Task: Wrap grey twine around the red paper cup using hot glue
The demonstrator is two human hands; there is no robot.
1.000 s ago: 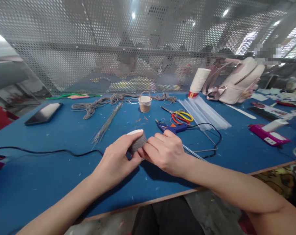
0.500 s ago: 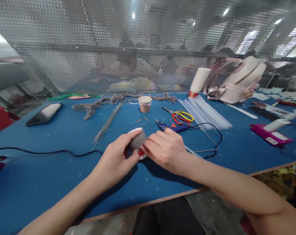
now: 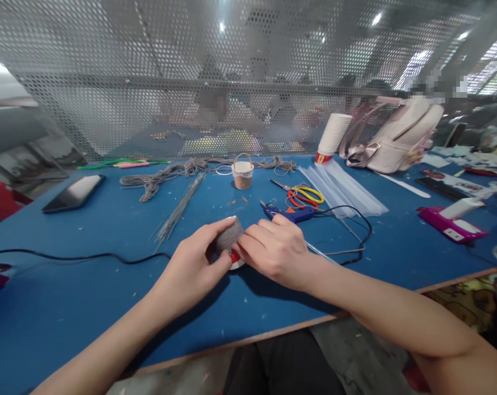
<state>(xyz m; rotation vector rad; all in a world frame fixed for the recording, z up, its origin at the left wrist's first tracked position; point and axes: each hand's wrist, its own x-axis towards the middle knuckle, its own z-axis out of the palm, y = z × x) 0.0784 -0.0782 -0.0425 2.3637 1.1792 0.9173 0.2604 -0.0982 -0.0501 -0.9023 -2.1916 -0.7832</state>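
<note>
Cup (image 3: 231, 241), bound in grey cord (image 3: 229, 233) above its red-and-white lower end, is over the near middle of the counter (image 3: 84, 291) in the head view, the grip of the left hand (image 3: 194, 258) clamped on its 9 o'clock side. The right hand (image 3: 276, 249) curls at its 3 o'clock side, but I cannot tell whether that grip is closed. From there, the basket (image 3: 242, 181) stands at 12, the glue gun (image 3: 288, 213) at 2, wires (image 3: 180, 208) at 10.

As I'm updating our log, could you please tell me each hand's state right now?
Left hand: closed on the grey-wrapped cup.
Right hand: closed beside the cup; whether it pinches anything is hidden.
</note>
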